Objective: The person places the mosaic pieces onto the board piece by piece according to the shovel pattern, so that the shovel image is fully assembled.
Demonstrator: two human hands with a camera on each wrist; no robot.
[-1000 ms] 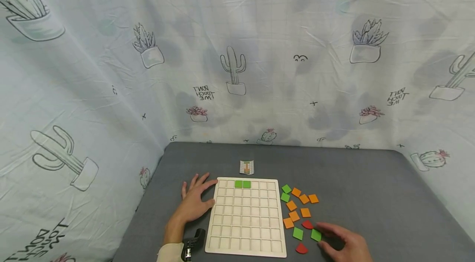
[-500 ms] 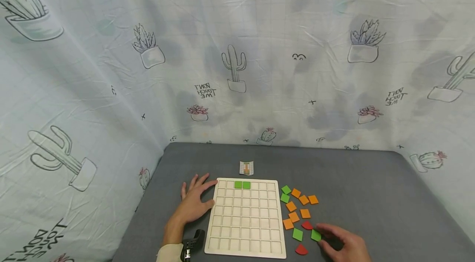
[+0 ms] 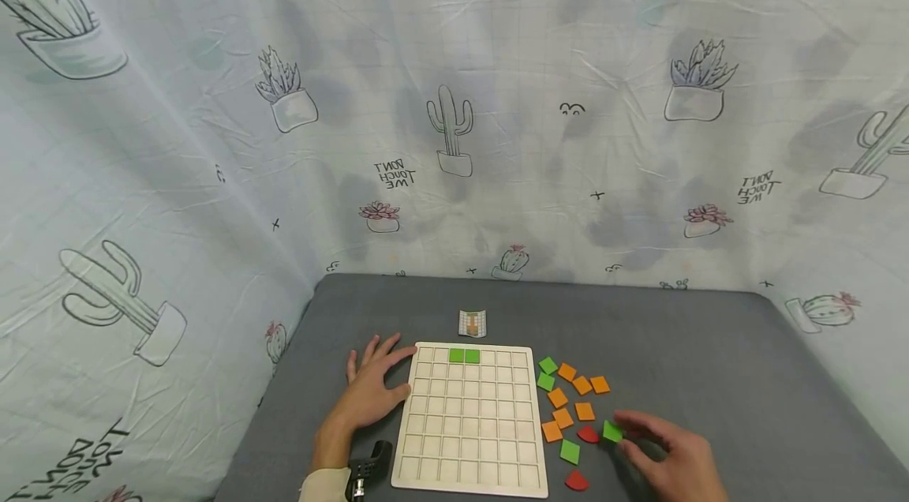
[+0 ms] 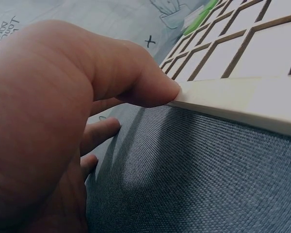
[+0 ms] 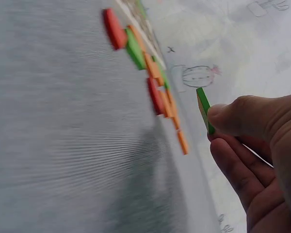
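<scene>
My right hand (image 3: 675,456) pinches a green square tile (image 3: 611,432) between thumb and fingers. In the right wrist view this tile (image 5: 203,108) is seen edge-on, lifted off the table. My left hand (image 3: 369,393) has its fingers spread beside a pale wooden grid board (image 3: 463,439). Its thumb (image 4: 157,85) touches the board's side edge, and the index fingertip reaches the far left corner. Two green tiles (image 3: 465,356) lie side by side in the board's far row.
Right of the board lie several orange tiles (image 3: 585,411), more green tiles (image 3: 570,451) and two red rounded pieces (image 3: 577,479). A small printed card (image 3: 472,323) lies behind the board on the grey table (image 3: 710,360). A cactus-print curtain (image 3: 497,91) hangs around it.
My right hand has picked the green tile up from the table and moved it slightly away from me and to the right. The left hand stays at the board.
</scene>
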